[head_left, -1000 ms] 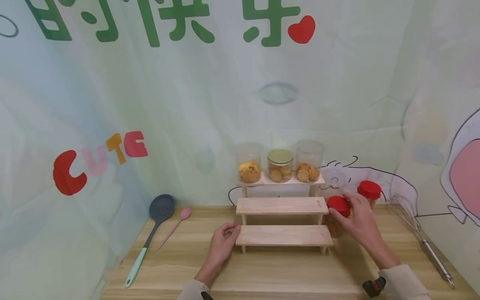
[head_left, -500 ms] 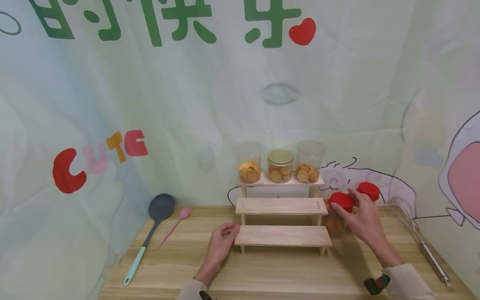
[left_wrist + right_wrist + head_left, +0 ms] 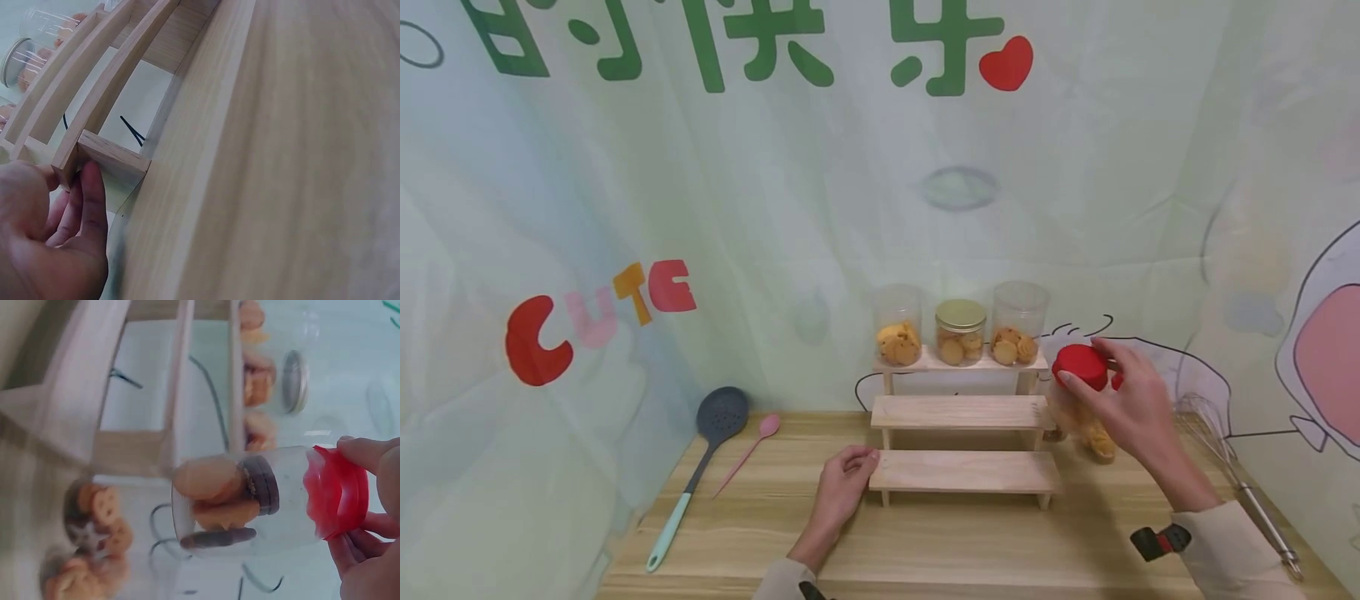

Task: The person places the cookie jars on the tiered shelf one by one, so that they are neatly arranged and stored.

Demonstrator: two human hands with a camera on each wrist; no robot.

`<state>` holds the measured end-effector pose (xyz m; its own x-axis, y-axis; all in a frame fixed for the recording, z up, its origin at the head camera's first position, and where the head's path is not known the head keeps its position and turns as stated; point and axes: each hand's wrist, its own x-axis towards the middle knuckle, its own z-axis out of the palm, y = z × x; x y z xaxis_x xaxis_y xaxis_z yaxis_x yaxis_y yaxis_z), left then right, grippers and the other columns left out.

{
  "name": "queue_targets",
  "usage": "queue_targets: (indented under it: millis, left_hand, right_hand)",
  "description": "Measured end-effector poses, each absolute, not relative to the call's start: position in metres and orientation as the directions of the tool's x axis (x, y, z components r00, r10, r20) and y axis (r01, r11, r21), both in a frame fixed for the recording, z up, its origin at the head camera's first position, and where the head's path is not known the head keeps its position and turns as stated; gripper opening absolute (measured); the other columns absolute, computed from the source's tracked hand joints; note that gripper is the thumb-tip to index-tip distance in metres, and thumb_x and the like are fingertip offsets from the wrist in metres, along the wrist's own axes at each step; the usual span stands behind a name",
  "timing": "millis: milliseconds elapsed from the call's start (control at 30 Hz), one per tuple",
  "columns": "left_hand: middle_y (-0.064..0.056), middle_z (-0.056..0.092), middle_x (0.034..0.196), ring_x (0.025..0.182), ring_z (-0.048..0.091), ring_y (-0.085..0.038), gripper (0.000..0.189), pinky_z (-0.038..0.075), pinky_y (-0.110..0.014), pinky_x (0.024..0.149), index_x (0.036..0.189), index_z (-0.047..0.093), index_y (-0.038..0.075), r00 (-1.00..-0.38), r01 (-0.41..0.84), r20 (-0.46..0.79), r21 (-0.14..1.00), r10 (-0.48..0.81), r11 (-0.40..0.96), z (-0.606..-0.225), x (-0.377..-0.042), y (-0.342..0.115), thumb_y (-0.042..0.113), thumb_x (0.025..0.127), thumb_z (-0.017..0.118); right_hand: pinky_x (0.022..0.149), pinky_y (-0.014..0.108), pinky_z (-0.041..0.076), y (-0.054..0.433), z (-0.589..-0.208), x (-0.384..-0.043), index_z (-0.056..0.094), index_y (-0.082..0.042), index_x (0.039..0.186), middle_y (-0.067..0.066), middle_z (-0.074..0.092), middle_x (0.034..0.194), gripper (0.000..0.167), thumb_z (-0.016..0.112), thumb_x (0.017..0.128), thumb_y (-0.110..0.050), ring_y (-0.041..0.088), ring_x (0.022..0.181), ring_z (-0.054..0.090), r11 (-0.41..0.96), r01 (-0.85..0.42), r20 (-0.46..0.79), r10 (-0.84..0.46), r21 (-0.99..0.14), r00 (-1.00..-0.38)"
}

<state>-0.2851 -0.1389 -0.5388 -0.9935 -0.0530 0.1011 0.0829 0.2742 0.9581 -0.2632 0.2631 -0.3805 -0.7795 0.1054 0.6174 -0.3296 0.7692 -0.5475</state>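
My left hand (image 3: 838, 492) grips the left end of the lowest board of a three-step wooden display stand (image 3: 966, 471). The left wrist view shows fingers curled at the board's end, by its leg. At the stand's right side, my right hand (image 3: 1138, 404) holds a clear cookie jar (image 3: 284, 497) by its red lid (image 3: 1081, 367). This jar hangs above the table, with pale and dark cookies (image 3: 209, 481) inside. Other cookies (image 3: 1101, 442) show low behind it, their jar partly hidden by my right hand. Three cookie jars line the top step, the middle one gold-lidded (image 3: 961, 315).
A slotted turner (image 3: 722, 412) with a mint handle and a pink spoon (image 3: 767, 427) lie on the left of the wooden table (image 3: 955, 550). At the right lies a metal whisk (image 3: 1251, 492). A printed curtain (image 3: 820, 208) hangs behind.
My right hand has raised the red-lidded jar off the table beside the stand, uncovering cookies behind it. My left hand stays at the lowest board's end.
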Motion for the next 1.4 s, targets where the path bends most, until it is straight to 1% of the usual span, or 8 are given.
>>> queue_targets:
  millis: [100,233,300,367,467,600,1033,1400]
  left_hand:
    - [-0.017,0.078,0.121,0.109,0.072,-0.018,0.034,0.056,-0.019,0.082,0.124,0.074,0.000,-0.992,0.095,0.113,0.961,-0.053,0.259,-0.539,-0.285,-0.140,0.030,0.108,0.068]
    - [-0.018,0.079,0.120,0.107,0.072,-0.016,0.037,0.056,-0.018,0.083,0.124,0.074,-0.001,-0.992,0.102,0.118,0.964,-0.052,0.245,-0.539,-0.285,-0.142,0.032,0.108,0.070]
    - [-0.017,0.079,0.121,0.108,0.072,-0.016,0.038,0.056,-0.018,0.083,0.124,0.074,0.000,-0.993,0.095,0.110,0.964,-0.049,0.248,-0.540,-0.285,-0.142,0.033,0.108,0.069]
    - [-0.017,0.078,0.122,0.111,0.073,-0.018,0.037,0.056,-0.018,0.085,0.125,0.074,0.000,-0.994,0.084,0.100,0.964,-0.049,0.254,-0.540,-0.286,-0.142,0.033,0.108,0.069]
    - [-0.016,0.078,0.123,0.113,0.073,-0.020,0.036,0.057,-0.021,0.085,0.126,0.074,0.002,-0.995,0.064,0.081,0.963,-0.055,0.261,-0.542,-0.286,-0.143,0.032,0.108,0.068]
    - [-0.017,0.077,0.125,0.115,0.073,-0.023,0.038,0.058,-0.024,0.086,0.128,0.073,0.001,-0.996,0.052,0.069,0.965,-0.058,0.258,-0.542,-0.285,-0.144,0.033,0.108,0.068]
    - [-0.016,0.077,0.127,0.118,0.072,-0.024,0.040,0.060,-0.030,0.092,0.130,0.072,0.002,-0.997,0.038,0.055,0.961,-0.054,0.275,-0.539,-0.285,-0.148,0.035,0.109,0.067]
    - [-0.018,0.077,0.126,0.116,0.072,-0.024,0.043,0.058,-0.024,0.087,0.131,0.071,0.000,-0.997,0.061,0.070,0.965,-0.025,0.255,-0.537,-0.284,-0.142,0.036,0.108,0.067]
  right_hand:
    - [0.083,0.010,0.042,0.249,-0.372,-0.265,0.061,-0.002,0.147,0.023,0.065,0.140,0.065,0.087,0.094,-0.028,0.040,0.122,0.062,0.742,-0.374,0.624,0.075,-0.556,-0.778]
    - [0.086,0.003,0.041,0.225,-0.367,-0.270,0.060,-0.003,0.149,0.020,0.065,0.144,0.067,0.088,0.094,-0.029,0.039,0.126,0.063,0.690,-0.420,0.604,0.030,-0.589,-0.797]
    - [0.087,0.006,0.044,0.212,-0.366,-0.272,0.060,-0.005,0.150,0.019,0.065,0.144,0.067,0.087,0.094,-0.031,0.037,0.127,0.063,0.678,-0.424,0.586,0.012,-0.600,-0.810]
    - [0.088,0.014,0.052,0.199,-0.365,-0.275,0.060,-0.006,0.150,0.017,0.065,0.144,0.067,0.087,0.094,-0.032,0.035,0.126,0.063,0.661,-0.432,0.568,-0.010,-0.614,-0.823]
    - [0.093,0.036,0.063,0.180,-0.364,-0.280,0.060,-0.005,0.149,0.017,0.065,0.143,0.066,0.088,0.094,-0.029,0.036,0.125,0.065,0.634,-0.455,0.558,-0.044,-0.625,-0.829]
    - [0.099,0.055,0.063,0.156,-0.366,-0.288,0.062,-0.005,0.147,0.016,0.065,0.143,0.064,0.089,0.092,-0.025,0.036,0.126,0.065,0.582,-0.478,0.545,-0.070,-0.658,-0.836]
    - [0.101,0.050,0.062,0.103,-0.376,-0.313,0.064,-0.005,0.146,0.014,0.068,0.141,0.065,0.091,0.091,-0.026,0.034,0.126,0.068,0.481,-0.514,0.545,-0.086,-0.710,-0.834]
    - [0.097,0.048,0.064,0.096,-0.386,-0.324,0.065,-0.003,0.143,0.015,0.067,0.143,0.062,0.091,0.091,-0.024,0.032,0.120,0.071,0.512,-0.563,0.603,-0.104,-0.649,-0.791]
